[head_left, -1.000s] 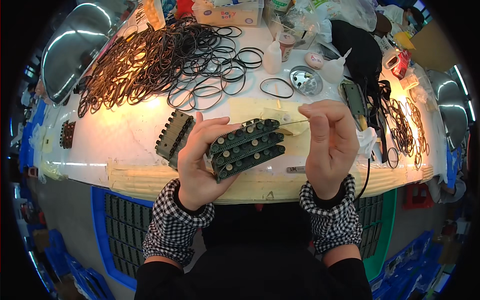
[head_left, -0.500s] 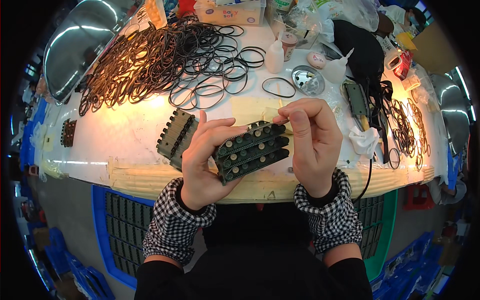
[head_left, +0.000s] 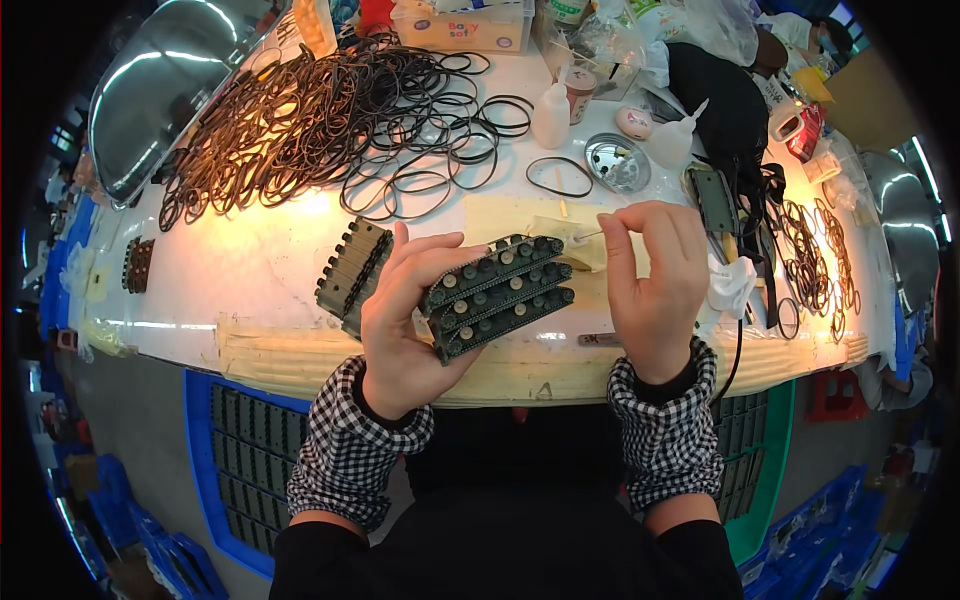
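While gripped left: green strips [head_left: 497,296].

- One view only, from a head-worn fisheye camera looking steeply down over the person's chest onto a white worktable [head_left: 250,270].
- It faces forward and down: the table's near edge runs across the middle, the far side with a heap of black rubber rings [head_left: 300,120] sits toward the top.
- It is close: the left hand [head_left: 410,320] and right hand [head_left: 655,290] fill the centre, with checked sleeves [head_left: 350,450] entering from the lower edge.
- Straight lines bow toward the rim, and the corners fall off into black.
- Blue crates [head_left: 230,460] on the floor show below the table edge.
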